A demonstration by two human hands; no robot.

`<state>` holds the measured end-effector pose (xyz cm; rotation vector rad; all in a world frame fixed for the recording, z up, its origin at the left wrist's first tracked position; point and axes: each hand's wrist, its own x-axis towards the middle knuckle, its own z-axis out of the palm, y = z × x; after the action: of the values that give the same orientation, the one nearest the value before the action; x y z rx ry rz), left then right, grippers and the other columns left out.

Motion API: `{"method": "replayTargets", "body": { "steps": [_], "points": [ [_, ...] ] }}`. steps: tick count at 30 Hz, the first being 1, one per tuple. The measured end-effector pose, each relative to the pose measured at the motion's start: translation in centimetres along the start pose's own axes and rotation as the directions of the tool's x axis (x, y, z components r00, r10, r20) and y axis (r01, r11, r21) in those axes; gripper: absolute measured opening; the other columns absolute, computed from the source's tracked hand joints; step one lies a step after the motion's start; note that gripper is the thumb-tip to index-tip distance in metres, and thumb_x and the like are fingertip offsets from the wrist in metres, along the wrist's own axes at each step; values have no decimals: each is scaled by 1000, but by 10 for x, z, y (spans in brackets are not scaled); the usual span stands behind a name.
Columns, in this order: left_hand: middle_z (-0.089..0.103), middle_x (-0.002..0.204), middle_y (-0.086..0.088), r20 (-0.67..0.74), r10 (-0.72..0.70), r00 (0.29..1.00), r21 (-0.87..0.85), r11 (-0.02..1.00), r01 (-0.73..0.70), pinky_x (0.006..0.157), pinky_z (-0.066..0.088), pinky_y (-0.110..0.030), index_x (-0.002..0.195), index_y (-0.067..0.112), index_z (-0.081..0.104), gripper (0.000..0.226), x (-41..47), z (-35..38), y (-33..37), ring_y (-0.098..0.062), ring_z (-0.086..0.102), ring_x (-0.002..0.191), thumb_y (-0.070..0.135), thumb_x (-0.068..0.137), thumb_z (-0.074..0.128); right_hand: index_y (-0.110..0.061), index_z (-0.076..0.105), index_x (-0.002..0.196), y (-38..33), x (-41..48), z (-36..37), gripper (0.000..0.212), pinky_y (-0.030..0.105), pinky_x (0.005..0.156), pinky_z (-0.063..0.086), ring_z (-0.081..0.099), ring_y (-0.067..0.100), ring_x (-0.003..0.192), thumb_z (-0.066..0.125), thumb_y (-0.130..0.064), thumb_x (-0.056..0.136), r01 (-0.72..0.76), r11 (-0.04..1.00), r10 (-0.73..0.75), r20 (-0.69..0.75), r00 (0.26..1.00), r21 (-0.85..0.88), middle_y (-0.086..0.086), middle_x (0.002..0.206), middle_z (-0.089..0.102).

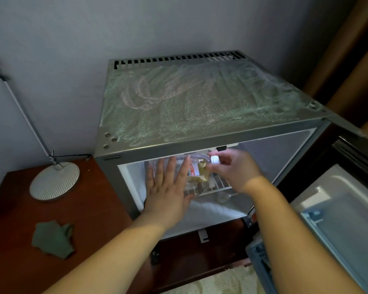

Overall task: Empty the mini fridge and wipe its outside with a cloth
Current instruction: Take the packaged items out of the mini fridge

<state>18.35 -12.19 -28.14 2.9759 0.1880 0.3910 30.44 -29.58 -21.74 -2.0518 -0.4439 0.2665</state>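
I am watching the right hand pinching the bottle at its cap, frame centre; left hand spread flat against it. Smooth, light-looking; neck grip is probably safest.

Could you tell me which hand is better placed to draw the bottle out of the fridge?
The right hand: its fingers are closed at the bottle by the white cap, whereas the left hand lies open and flat against its side.

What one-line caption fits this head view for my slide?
Both hands, left hand and right hand, lift a bottle from the open mini fridge; green cloth waits.
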Motion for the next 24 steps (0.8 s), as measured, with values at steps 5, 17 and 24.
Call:
{"method": "replayTargets", "body": {
  "steps": [5,17,24],
  "points": [
    [-32,160,-1,10,-26,1000,-36,999,27,120,-11,-58,149,32,-36,107,2,-2,0,-32,-25,151,60,93,51,-31,71,94,-4,-26,8,24,24,71,53,66,7,74,82,-12,82,3,965,50,-196,979,263,-3,88,75],
    [-4,168,-6,180,-44,983,-41,998,52,120,8,-57,154,31,-25,87,4,-6,3,-35,7,153,55,101,40,-37,71,87,3,-68,3,14,36,71,61,74,16,75,82,-27,84,-23,935,208,-496,843,353,-8,79,76],
    [21,163,0,154,182,971,3,983,-185,117,21,-53,155,40,14,58,2,2,-5,-31,27,146,34,103,40,-21,72,100,-7,-59,3,21,40,72,60,68,14,69,82,-26,82,-19,867,335,-554,762,498,-1,84,76]
  ]
}}
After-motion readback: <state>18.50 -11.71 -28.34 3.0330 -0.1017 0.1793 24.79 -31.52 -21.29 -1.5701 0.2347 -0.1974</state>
